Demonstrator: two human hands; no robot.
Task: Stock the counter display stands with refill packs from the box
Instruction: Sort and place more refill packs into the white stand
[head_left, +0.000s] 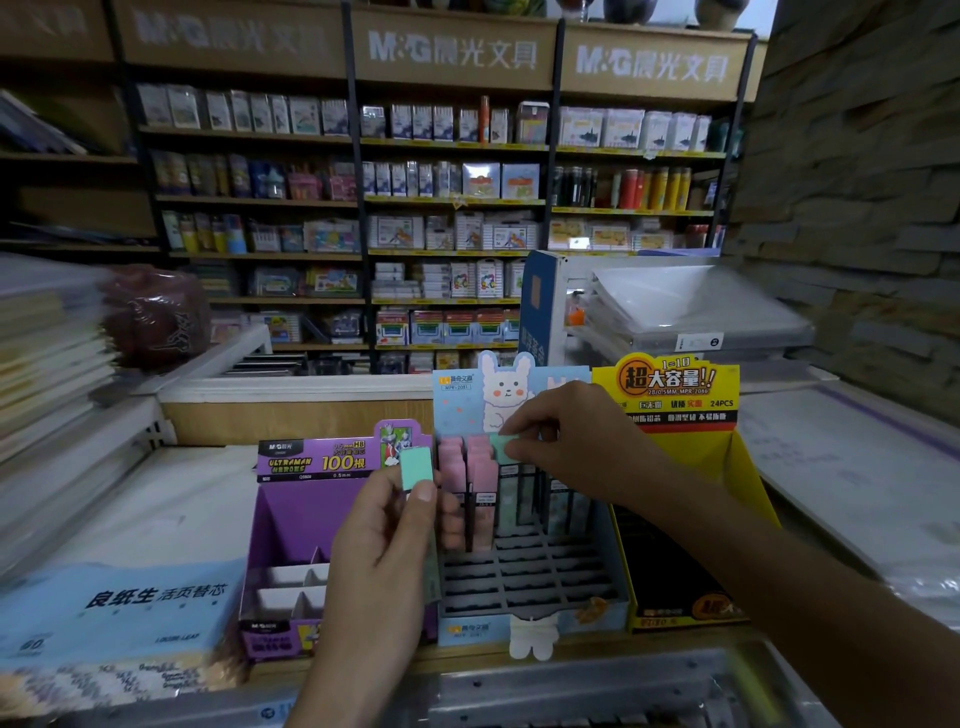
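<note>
left hand (387, 530) gripping mint pack (417, 467), right hand (563, 436) pinching another

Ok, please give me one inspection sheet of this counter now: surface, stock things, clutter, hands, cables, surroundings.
Surface: counter, pale, crowded.
Job's things: purple stand, front slots empty; rabbit stand, pink packs in back rows, front slots empty; yellow stand. Refill box not seen.
Clutter: loose-leaf paper pack at left.
Hands: left hand holds a mint pack; right hand holds another mint pack over the rabbit stand.
Cables: nothing seen.
Surroundings: stationery shelves; brick wall at right.
</note>
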